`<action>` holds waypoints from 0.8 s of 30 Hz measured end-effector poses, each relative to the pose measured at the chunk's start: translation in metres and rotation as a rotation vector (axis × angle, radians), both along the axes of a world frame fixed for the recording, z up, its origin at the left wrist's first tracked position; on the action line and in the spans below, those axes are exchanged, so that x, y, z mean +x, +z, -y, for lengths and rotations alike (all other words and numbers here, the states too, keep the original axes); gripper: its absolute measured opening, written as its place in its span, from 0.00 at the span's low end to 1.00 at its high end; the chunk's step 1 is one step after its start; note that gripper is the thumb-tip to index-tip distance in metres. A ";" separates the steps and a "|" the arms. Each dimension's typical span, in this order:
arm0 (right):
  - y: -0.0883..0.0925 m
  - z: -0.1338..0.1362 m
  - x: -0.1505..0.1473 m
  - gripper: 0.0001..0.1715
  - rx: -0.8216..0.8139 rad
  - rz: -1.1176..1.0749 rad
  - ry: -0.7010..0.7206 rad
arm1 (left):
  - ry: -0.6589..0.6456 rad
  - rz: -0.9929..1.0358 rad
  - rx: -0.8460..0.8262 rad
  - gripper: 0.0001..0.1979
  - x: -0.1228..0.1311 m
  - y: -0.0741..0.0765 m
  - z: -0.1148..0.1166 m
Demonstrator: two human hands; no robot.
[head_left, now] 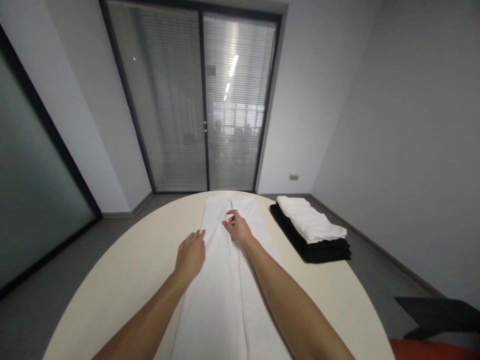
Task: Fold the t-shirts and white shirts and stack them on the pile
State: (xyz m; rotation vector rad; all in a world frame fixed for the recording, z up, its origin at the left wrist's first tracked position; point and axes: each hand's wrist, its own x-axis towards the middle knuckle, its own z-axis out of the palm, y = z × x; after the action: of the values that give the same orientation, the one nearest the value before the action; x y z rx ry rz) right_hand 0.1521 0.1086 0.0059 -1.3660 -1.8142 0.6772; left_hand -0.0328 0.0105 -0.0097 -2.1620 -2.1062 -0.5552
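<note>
White trousers (212, 300) lie lengthwise on the round table, legs toward me and waist at the far edge. A seam runs down between the two legs. My left hand (190, 255) rests open on the left edge of the trousers, fingers stretched out and pointing away from me. Over the upper middle, near the fly, is my right hand (239, 227). Its fingers are bent, with a gap showing between thumb and forefinger, and no cloth is visibly held there. The right forearm covers part of the right leg.
The cream round table (150, 250) fills the foreground. At its right lies a stack of folded black clothes (324, 252) with a folded white garment (311, 220) on top. A chair with a black armrest (442, 312) stands at lower right. Glass panels with blinds (176, 110) are beyond.
</note>
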 end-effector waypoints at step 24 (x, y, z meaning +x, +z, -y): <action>0.004 0.003 0.018 0.16 0.072 0.199 0.180 | -0.081 -0.050 -0.006 0.30 0.015 0.014 0.017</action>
State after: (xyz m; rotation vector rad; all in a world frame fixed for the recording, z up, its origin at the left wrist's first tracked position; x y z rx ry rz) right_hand 0.1706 0.1057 0.0104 -1.2706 -2.1176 0.5784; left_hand -0.0174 -0.0067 0.0039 -2.2487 -2.0055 -0.4966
